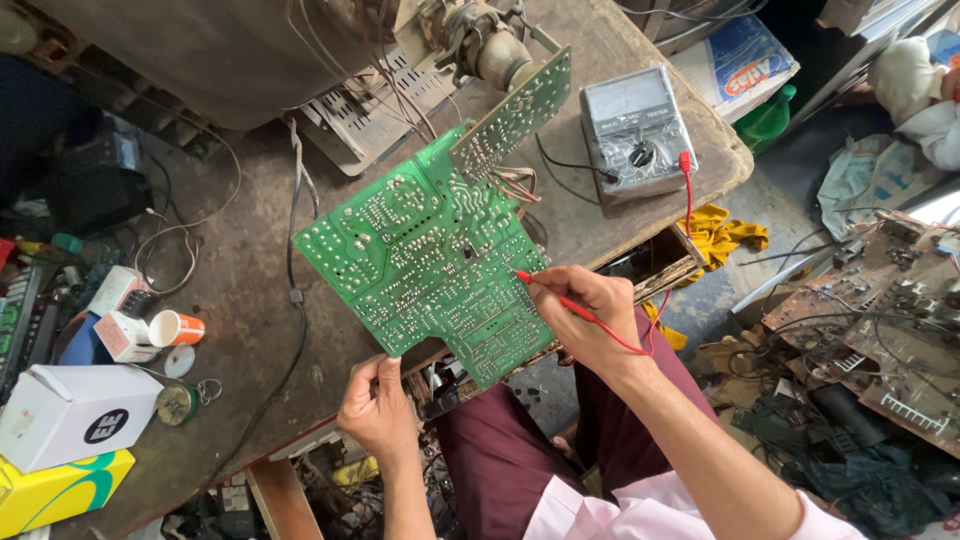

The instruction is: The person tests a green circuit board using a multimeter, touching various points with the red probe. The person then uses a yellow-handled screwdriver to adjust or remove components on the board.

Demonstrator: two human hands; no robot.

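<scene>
Left hand pinches closed; right hand grips, wrist bent.

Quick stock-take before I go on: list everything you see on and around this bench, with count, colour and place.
circuit board: 1, green, tilted over bench centre
red probe: 1, red, tip on the board's right edge
meter: 1, grey, bench right
workbench: 1, brown, under everything
white box: 1, white, bench left
yellow box: 1, yellow, bottom left
cup: 1, white and orange, lying left
yellow cloth: 1, below the meter
left hand: holds the board's lower edge
right hand: holds the red probe
</scene>
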